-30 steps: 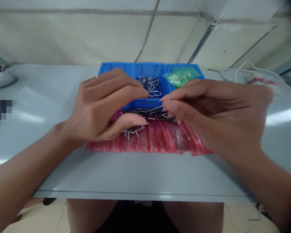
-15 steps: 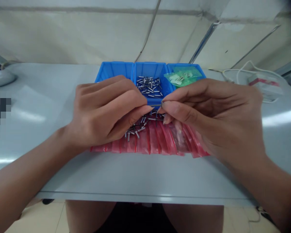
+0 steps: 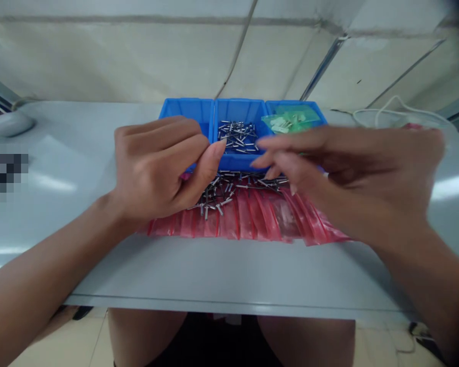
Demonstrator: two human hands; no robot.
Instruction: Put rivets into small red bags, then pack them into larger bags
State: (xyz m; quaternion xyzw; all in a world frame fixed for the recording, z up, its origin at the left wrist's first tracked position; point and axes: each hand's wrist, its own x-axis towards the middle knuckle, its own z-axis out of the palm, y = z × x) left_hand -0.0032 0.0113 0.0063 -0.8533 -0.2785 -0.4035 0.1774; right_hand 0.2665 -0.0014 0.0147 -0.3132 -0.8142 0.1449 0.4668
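My left hand (image 3: 158,165) is closed in a loose fist, thumb pressed to the forefinger, above the left end of a pile of small metal rivets (image 3: 233,187). A rivet handed to it is hidden inside the fingers. My right hand (image 3: 329,163) hovers blurred over the pile's right end, fingers spread and holding nothing. The rivets lie on a fanned row of red plastic bags (image 3: 275,219) on the grey table (image 3: 214,275).
Three blue bins stand behind the bags: the left one (image 3: 183,108), the middle one (image 3: 237,109) with more rivets (image 3: 237,137), the right one with green bags (image 3: 290,120). A white object (image 3: 9,123) lies far left, white cables (image 3: 386,109) far right. The table edge is close.
My right hand carried a rivet to my left fingertips, then drew back right and spread open. My left hand closed, thumb up against the forefinger.
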